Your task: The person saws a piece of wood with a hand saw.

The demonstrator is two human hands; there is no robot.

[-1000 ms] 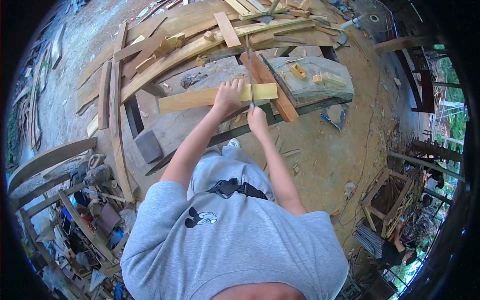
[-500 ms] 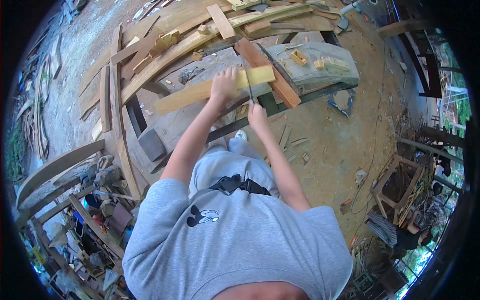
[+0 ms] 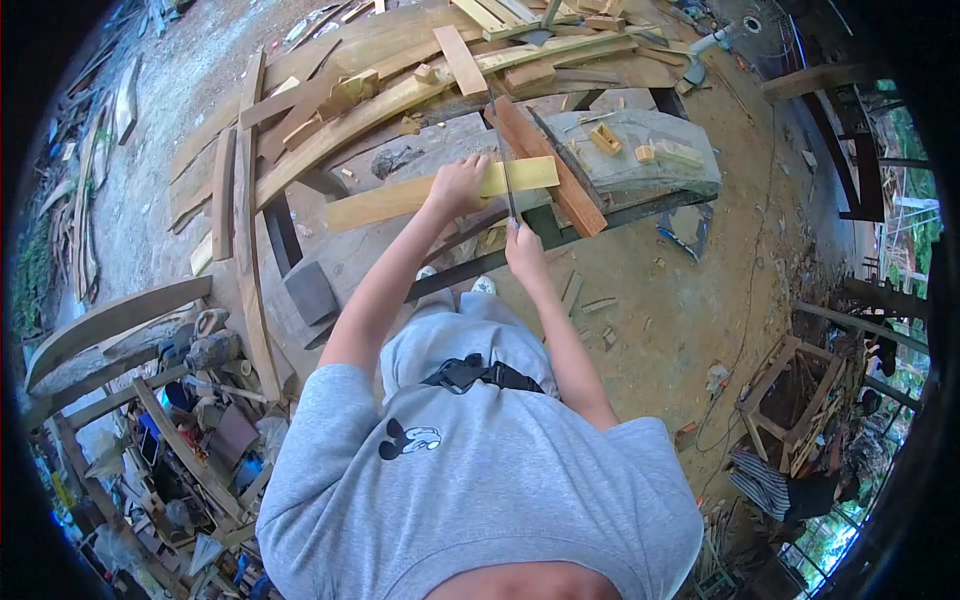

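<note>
Open floor (image 3: pixel 660 310) borders the table (image 3: pixel 650 180); the left hand (image 3: pixel 459 186) clasps a board (image 3: pixel 390 202), the right hand (image 3: pixel 525 250) grips a saw (image 3: pixel 507 175) crossing near its end.

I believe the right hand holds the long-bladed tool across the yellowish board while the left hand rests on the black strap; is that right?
Not quite: in the head view, the left hand is on the yellowish board instead. The right hand does hold the long-bladed tool across that board.
</note>
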